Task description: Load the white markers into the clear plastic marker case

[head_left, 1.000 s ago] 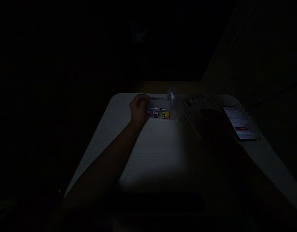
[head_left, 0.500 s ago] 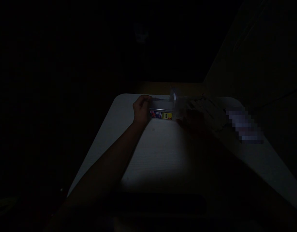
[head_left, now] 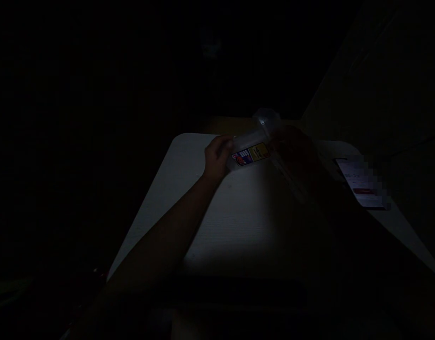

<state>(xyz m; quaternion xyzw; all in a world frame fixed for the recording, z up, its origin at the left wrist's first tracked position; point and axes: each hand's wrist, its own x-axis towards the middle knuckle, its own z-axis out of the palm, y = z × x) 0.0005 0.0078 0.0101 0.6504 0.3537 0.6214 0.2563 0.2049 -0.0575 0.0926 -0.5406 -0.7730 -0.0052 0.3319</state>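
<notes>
A clear plastic box [head_left: 244, 140] with a yellow and dark blue label [head_left: 251, 154] is tilted, its right end higher, over the far part of the table. Its clear lid or end flap [head_left: 267, 117] stands up at the far right corner. My left hand [head_left: 216, 157] is closed around the left end of the box, thumb on the near top. Deep in shadow, my right hand [head_left: 294, 147] grips the right end; its fingers show only dimly. Beneath that hand, a faint see-through edge [head_left: 298, 189] shows, too dark to identify.
A white table [head_left: 224, 226] with rounded corners lies under my arms. A lit phone [head_left: 362, 182], partly blurred out, lies at its right edge. A wall [head_left: 380, 104] rises on the right. Most of the surroundings are too dark to make out.
The box has gone from lying level to being tilted, and has shifted right and away. My right hand has moved up to its right end; the left hand keeps its hold.
</notes>
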